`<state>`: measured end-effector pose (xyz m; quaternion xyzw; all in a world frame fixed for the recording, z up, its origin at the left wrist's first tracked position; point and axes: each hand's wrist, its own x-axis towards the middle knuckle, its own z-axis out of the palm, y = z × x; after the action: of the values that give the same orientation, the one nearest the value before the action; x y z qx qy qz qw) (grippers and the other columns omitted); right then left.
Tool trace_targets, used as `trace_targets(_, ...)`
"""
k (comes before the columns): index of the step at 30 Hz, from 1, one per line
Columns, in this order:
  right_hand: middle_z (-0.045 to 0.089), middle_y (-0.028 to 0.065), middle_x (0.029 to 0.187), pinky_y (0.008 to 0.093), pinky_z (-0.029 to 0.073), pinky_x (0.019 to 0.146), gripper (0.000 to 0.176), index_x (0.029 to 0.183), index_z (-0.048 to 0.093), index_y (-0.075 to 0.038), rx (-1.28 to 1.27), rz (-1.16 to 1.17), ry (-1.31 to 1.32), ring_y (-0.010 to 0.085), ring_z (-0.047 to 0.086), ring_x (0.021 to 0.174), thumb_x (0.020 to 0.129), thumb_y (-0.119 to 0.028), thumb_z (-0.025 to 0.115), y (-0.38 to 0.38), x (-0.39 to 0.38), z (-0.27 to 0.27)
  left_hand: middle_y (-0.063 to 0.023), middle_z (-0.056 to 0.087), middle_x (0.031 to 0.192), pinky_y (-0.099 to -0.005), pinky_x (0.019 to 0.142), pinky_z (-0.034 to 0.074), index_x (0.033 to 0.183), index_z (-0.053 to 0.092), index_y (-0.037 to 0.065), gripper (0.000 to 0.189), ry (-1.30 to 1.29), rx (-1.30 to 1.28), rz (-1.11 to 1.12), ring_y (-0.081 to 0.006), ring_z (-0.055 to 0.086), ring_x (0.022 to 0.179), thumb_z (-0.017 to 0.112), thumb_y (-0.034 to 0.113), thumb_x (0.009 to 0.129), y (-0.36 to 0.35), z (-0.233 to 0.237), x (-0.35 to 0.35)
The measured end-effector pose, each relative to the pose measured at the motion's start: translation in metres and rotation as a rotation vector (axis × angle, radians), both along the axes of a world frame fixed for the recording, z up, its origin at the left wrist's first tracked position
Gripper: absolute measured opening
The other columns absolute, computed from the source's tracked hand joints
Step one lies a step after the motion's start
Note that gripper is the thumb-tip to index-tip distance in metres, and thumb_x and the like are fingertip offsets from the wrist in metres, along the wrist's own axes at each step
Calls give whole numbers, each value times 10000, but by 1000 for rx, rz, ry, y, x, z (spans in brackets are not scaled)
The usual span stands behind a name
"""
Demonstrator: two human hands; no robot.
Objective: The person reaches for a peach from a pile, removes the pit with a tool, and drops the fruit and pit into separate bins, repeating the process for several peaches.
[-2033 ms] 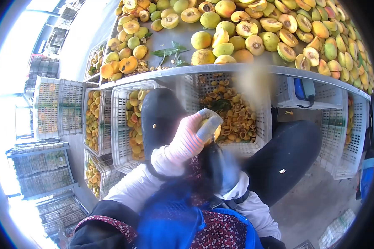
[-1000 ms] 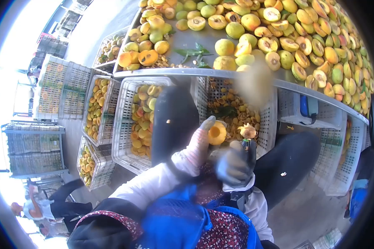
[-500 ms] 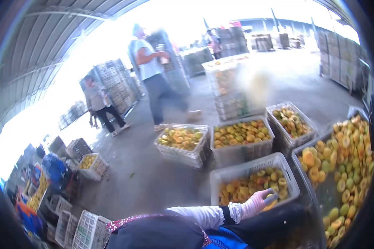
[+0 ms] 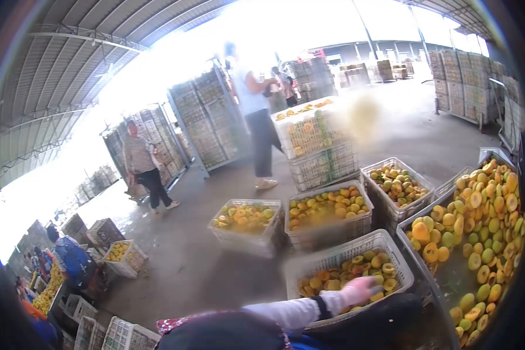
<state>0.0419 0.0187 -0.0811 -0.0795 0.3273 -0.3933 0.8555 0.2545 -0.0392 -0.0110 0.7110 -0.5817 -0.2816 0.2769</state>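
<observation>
My left hand (image 4: pixel 361 289), in a pink glove with greyish fingertips, is over the right part of a pale plastic crate (image 4: pixel 294 284) near my leg. Cut yellow-orange fruit (image 4: pixel 332 277) lies in this crate, right beside the fingers. Motion smears the fingers, so their closure and anything between them cannot be made out. A white sleeve with a dark band covers the forearm. My right hand is out of view. To the right, a metal-edged table (image 4: pixel 423 265) bears many fruit halves (image 4: pixel 490 233).
More fruit crates stand ahead, one at left (image 4: pixel 268 236), one in the middle (image 4: pixel 326 233), another at right (image 4: pixel 396 213). Behind them is a crate stack (image 4: pixel 324 169). One person (image 4: pixel 256 111) stands beyond, another (image 4: pixel 143 157) farther left. Blue-clad people (image 4: pixel 76 256) are at far left.
The view has shifted. My left hand has lowered over the crate; the yellow fruit piece earlier seen at its fingers can no longer be made out. The person beyond the crates has moved right.
</observation>
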Motion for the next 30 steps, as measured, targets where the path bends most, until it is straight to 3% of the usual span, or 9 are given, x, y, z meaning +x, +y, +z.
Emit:
trace_targets(3, 497, -12, 656, 278, 446, 434, 295, 979, 525, -157, 16, -9, 9, 107, 487, 504, 953, -441, 449, -8, -11, -5, -172, 638, 998, -384, 824, 486, 1060, 594, 47, 312, 136, -152, -256, -334, 605, 962, 595, 304, 883, -41, 97, -101)
trace_targets(4, 500, -12, 656, 278, 446, 434, 291, 981, 526, -158, 24, -16, 6, 108, 490, 505, 953, -438, 451, -11, -14, -6, -176, 618, 946, -410, 786, 490, 1049, 588, 43, 282, 125, -404, -324, -363, 595, 927, 603, 252, 861, -69, 64, -135)
trace_targets(7, 506, -11, 658, 279, 448, 435, 279, 985, 532, -161, 53, -41, -8, 110, 496, 505, 953, -428, 457, -14, -26, -14, -206, 550, 934, -446, 718, 481, 876, 528, 6, 230, 24, -331, -527, -408, 559, 868, 633, 188, 781, -89, 90, -216)
trace_targets(9, 510, -10, 659, 280, 449, 435, 271, 987, 535, -163, 77, -71, -13, 112, 501, 505, 953, -421, 462, -17, -32, -20, -210, 569, 974, -404, 788, 491, 1002, 571, -20, 423, -95, -337, -764, -370, 583, 932, 659, 125, 614, -116, 60, -298)
trace_targets(14, 521, -8, 662, 282, 452, 436, 250, 994, 543, -167, 130, -183, -95, 117, 512, 506, 953, -404, 472, -20, -56, -38, -193, 428, 1337, -441, 937, 433, 1202, 556, 79, 676, -387, -210, -1227, -331, 404, 1257, 702, 416, 635, -131, 38, -448)
trace_targets(16, 525, -7, 664, 283, 453, 436, 243, 997, 547, -169, 140, -227, -135, 119, 516, 507, 953, -397, 476, -19, -62, -45, -175, 375, 1407, -458, 975, 409, 1285, 517, 134, 710, -506, -15, -1341, -341, 349, 1305, 676, 442, 665, -137, 41, -447)
trace_targets(22, 538, -4, 667, 286, 457, 437, 219, 1005, 557, -175, 163, -357, -192, 124, 529, 508, 953, -377, 489, -10, -87, -56, -143, 509, 1249, -422, 837, 496, 1124, 656, 218, 453, -661, -271, -1430, -340, 537, 1072, 685, 363, 696, -163, 33, -418)
trace_targets(25, 545, -3, 669, 287, 458, 437, 208, 1009, 562, -178, 181, -422, -203, 127, 536, 508, 953, -366, 495, 1, -100, -62, -146, 556, 1193, -440, 850, 490, 1216, 589, 206, 523, -792, -80, -1373, -332, 541, 1091, 660, 390, 731, -173, 75, -388)
trace_targets(30, 556, -1, 672, 289, 461, 438, 190, 1016, 571, -182, 236, -604, -318, 132, 547, 509, 954, -349, 506, 42, -119, -81, -173, 569, 1145, -458, 832, 490, 1267, 518, 178, 541, -853, 53, -1302, -364, 580, 1027, 560, 496, 832, -200, 43, -313)
